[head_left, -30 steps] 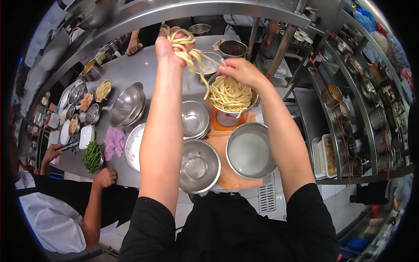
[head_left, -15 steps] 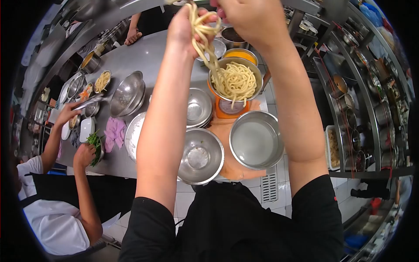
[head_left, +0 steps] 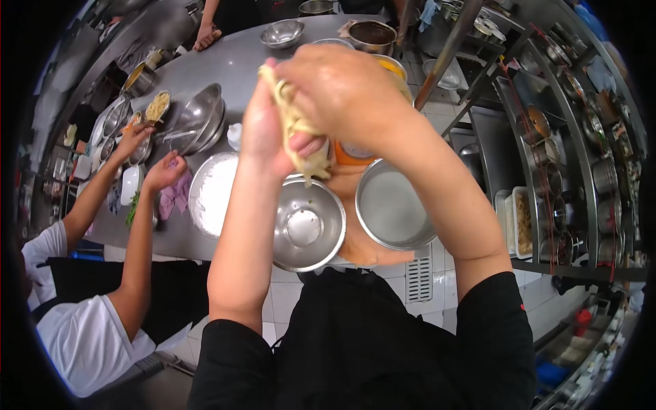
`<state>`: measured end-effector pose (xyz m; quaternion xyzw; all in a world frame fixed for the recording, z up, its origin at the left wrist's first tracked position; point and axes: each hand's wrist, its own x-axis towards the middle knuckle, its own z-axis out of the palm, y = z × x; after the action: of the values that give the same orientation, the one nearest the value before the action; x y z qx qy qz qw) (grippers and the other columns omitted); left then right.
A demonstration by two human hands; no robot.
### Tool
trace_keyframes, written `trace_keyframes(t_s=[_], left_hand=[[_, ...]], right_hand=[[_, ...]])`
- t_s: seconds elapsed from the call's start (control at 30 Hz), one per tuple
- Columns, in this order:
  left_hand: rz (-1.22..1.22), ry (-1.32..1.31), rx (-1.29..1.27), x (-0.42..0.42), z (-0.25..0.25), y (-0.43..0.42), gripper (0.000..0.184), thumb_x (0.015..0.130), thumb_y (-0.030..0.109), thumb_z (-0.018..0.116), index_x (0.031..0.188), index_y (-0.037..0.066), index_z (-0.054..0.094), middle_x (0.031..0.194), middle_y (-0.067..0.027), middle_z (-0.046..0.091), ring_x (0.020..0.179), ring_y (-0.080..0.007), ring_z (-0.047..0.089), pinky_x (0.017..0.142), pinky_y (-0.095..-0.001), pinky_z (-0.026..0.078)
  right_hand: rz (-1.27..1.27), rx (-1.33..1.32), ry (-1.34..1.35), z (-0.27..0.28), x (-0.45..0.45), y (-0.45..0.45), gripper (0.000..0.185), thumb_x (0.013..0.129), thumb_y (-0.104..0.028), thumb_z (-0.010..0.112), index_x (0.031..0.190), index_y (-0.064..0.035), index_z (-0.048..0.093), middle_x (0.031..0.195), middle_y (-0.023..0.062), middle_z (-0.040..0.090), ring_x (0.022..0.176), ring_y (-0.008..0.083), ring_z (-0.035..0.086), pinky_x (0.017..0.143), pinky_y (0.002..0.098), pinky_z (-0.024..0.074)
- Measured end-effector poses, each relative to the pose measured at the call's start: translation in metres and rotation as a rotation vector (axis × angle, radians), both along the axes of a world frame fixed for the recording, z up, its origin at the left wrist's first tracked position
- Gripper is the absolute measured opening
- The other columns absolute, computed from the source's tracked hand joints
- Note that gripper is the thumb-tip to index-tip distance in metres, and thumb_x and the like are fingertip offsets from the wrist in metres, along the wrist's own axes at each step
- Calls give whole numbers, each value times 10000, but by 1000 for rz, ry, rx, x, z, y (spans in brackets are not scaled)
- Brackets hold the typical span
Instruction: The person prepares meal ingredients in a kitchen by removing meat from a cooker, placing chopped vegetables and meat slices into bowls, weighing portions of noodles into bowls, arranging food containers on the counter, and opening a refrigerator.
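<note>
A bundle of thick pale noodles (head_left: 290,116) hangs folded between my hands, its lower ends dangling. My left hand (head_left: 263,126) is closed around the noodles from the left. From above and the right, my right hand (head_left: 338,82) presses on the same bundle, its fingertips partly hidden. Under the noodles stands a steel mixing bowl (head_left: 321,239) with a few specks in it. To its right is a steel pot (head_left: 389,205) of cloudy liquid. My right hand and forearm cover most of what sits on the orange scale (head_left: 352,156).
A bowl of white powder (head_left: 213,198) stands left of the mixing bowl. A co-worker's hands (head_left: 164,171) move over bowls and a pink cloth (head_left: 176,195) at the left. Steel shelving (head_left: 523,150) with pans lines the right side.
Both hands have come down and nearer my body, bringing the noodles from above the noodle bowl to over the mixing bowl. The co-worker's hand has left the green vegetables.
</note>
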<state>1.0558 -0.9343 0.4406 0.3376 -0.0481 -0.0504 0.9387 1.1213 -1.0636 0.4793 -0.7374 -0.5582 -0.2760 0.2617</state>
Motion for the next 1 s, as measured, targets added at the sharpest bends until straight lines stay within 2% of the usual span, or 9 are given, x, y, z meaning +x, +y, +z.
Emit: trace_keyframes(t_s=[0.23, 0.4, 0.47, 0.6, 0.73, 0.8, 0.87, 0.93, 1.0], left_hand=[[581, 216, -89, -125, -9, -3, 562, 997, 542, 317, 1118, 56, 573, 807, -82, 671, 321, -138, 411, 277, -272, 321], [285, -53, -56, -207, -27, 4, 574, 988, 558, 314, 1209, 70, 520, 965, -114, 651, 341, -141, 444, 271, -252, 326], [567, 179, -160, -239, -30, -11, 336, 1000, 338, 421, 1130, 42, 513, 831, -122, 614, 432, -145, 498, 303, -249, 357], [297, 310, 49, -319, -99, -3, 166, 904, 119, 592, 1044, 36, 559, 733, -107, 566, 477, -129, 496, 378, -227, 397], [155, 685, -236, -364, -215, -15, 192, 957, 246, 542, 1026, 67, 557, 758, -78, 555, 451, -116, 449, 342, -211, 341], [92, 758, -298, -362, -279, -22, 199, 958, 282, 540, 1011, 91, 562, 733, -48, 559, 444, -93, 440, 348, -211, 333], [81, 759, -394, -335, -344, -27, 176, 947, 288, 555, 1004, 123, 574, 724, -27, 570, 429, -73, 416, 368, -218, 337], [234, 747, -386, -280, -381, -37, 156, 943, 272, 550, 962, 122, 587, 714, -35, 583, 440, -78, 424, 393, -228, 365], [312, 528, -584, -232, -527, -28, 235, 931, 302, 583, 969, 73, 615, 835, -90, 642, 726, -213, 625, 597, -362, 544]], right_hand=[[550, -160, 161, 25, -84, 15, 282, 760, -120, 638, 1035, -55, 633, 916, 106, 615, 819, 313, 626, 708, 398, 512], [667, 191, 172, 11, -131, 21, 253, 697, -102, 686, 941, -45, 650, 872, 124, 628, 844, 280, 656, 647, 382, 534], [742, 126, 467, -11, -153, -5, 223, 773, -153, 685, 973, -62, 648, 844, 86, 600, 763, 230, 625, 627, 341, 509], [802, -525, 1217, -117, -199, -69, 257, 895, -276, 671, 1054, -74, 659, 937, 44, 638, 767, 140, 607, 676, 284, 488], [-10, -1000, 1710, -326, -254, -130, 390, 885, -319, 695, 1147, -40, 622, 911, 55, 663, 749, 127, 628, 674, 292, 529], [-188, -922, 1911, -419, -268, -165, 484, 873, -272, 710, 1269, -62, 527, 964, 77, 657, 794, 178, 652, 673, 349, 551], [-443, 33, 2521, -475, -265, -179, 718, 856, -206, 725, 1438, -136, 310, 1149, 138, 612, 837, 239, 647, 671, 373, 544], [-266, 392, 2549, -522, -259, -171, 910, 849, -148, 718, 1510, -166, 93, 1235, 141, 566, 917, 261, 636, 719, 416, 538], [-303, 577, 2568, -539, -253, -142, 454, 891, -198, 680, 1281, -171, 448, 1158, 115, 593, 924, 243, 623, 687, 388, 538]])
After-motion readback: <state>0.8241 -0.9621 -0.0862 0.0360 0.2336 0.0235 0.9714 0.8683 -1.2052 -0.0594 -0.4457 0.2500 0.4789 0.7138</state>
